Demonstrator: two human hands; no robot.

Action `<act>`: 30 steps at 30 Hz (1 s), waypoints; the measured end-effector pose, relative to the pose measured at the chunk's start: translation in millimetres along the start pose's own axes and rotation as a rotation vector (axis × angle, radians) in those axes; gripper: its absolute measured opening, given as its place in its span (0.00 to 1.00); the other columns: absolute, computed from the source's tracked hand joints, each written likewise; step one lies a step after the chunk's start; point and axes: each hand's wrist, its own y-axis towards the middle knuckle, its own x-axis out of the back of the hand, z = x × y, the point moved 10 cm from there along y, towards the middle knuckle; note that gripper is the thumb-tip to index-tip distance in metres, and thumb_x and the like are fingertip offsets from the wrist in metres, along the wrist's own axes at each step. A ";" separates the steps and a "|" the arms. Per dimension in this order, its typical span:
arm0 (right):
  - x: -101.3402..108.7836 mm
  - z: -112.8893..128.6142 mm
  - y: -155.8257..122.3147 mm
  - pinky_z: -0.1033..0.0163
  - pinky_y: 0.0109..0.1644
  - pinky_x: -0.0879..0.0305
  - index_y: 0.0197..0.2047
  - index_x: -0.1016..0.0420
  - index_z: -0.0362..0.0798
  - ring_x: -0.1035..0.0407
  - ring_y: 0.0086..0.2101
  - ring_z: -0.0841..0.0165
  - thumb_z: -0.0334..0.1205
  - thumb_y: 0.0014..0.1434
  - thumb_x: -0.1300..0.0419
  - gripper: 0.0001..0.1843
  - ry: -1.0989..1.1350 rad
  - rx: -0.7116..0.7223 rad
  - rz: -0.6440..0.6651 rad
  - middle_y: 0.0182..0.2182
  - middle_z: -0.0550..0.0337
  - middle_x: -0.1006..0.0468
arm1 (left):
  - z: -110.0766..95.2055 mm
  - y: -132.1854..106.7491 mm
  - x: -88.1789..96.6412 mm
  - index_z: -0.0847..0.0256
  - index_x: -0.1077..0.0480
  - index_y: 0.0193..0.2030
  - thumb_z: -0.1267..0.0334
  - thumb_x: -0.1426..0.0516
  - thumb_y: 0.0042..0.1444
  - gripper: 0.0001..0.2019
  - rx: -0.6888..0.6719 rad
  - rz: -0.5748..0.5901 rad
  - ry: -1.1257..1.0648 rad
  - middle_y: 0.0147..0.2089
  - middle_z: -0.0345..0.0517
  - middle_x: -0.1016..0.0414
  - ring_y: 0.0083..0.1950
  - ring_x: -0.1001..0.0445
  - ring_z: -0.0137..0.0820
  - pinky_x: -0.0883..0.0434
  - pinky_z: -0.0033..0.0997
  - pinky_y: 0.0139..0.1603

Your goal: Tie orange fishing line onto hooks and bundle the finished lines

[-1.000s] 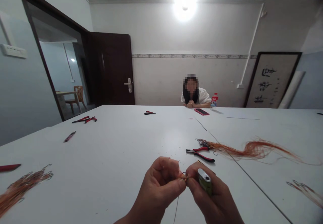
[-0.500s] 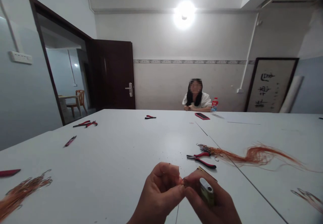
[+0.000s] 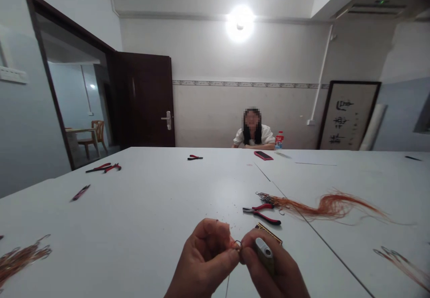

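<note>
Low in the middle of the view, my left hand (image 3: 208, 255) and my right hand (image 3: 268, 266) meet fingertip to fingertip. Between them they pinch a small metal ring (image 3: 237, 244) with a bit of orange thread on it. A thin strand hangs down from the ring. My right hand also clasps a lighter (image 3: 264, 253) with a silver top against its palm. Both hands hover just above the white table (image 3: 151, 208).
Red-handled pliers (image 3: 262, 212) lie just beyond my hands, beside a long bundle of orange threads with hooks (image 3: 322, 205). More bundles lie at the far left (image 3: 20, 260) and far right (image 3: 399, 264). Other pliers (image 3: 195, 157) are scattered farther off. A person sits at the far side by a phone (image 3: 263, 155) and a bottle (image 3: 278, 139).
The ring shows again between my fingertips after being covered half a second ago. The view has shifted slightly to the right; my hands stay together.
</note>
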 end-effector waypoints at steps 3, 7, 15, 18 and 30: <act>0.7 0.9 3.1 0.67 0.24 0.50 0.26 0.37 0.48 0.50 0.21 0.73 0.43 0.58 0.48 0.12 0.039 -0.008 0.012 0.19 0.68 0.41 | -1.4 1.2 6.1 0.59 0.30 0.29 0.71 0.33 0.41 0.10 0.011 -0.041 0.039 0.26 0.37 0.28 0.30 0.32 0.24 0.33 0.23 0.34; -1.6 -6.3 4.5 0.67 0.23 0.51 0.30 0.34 0.47 0.50 0.20 0.74 0.45 0.56 0.45 0.10 0.143 -0.071 0.023 0.21 0.67 0.38 | -1.4 3.1 8.9 0.58 0.30 0.31 0.70 0.34 0.42 0.10 0.024 -0.044 0.061 0.27 0.36 0.27 0.30 0.32 0.24 0.32 0.23 0.36; -4.9 -2.3 5.8 0.67 0.25 0.48 0.29 0.32 0.47 0.46 0.21 0.74 0.41 0.54 0.44 0.06 0.090 -0.003 0.049 0.21 0.66 0.37 | 2.6 4.2 10.0 0.59 0.30 0.28 0.70 0.33 0.41 0.10 0.013 -0.045 0.106 0.25 0.34 0.31 0.28 0.34 0.22 0.36 0.20 0.29; -2.7 2.0 6.1 0.66 0.25 0.48 0.27 0.35 0.47 0.48 0.21 0.73 0.42 0.57 0.47 0.10 0.002 0.009 0.047 0.20 0.66 0.39 | 2.1 2.9 8.8 0.58 0.29 0.29 0.69 0.34 0.42 0.09 0.011 -0.028 0.107 0.26 0.35 0.30 0.28 0.34 0.22 0.36 0.20 0.29; -0.3 4.0 3.0 0.67 0.25 0.47 0.27 0.38 0.48 0.47 0.22 0.73 0.44 0.60 0.49 0.12 -0.032 0.005 0.067 0.21 0.67 0.40 | -3.8 -0.9 0.7 0.59 0.32 0.30 0.72 0.37 0.46 0.08 0.029 -0.010 0.084 0.28 0.36 0.30 0.31 0.34 0.24 0.35 0.23 0.36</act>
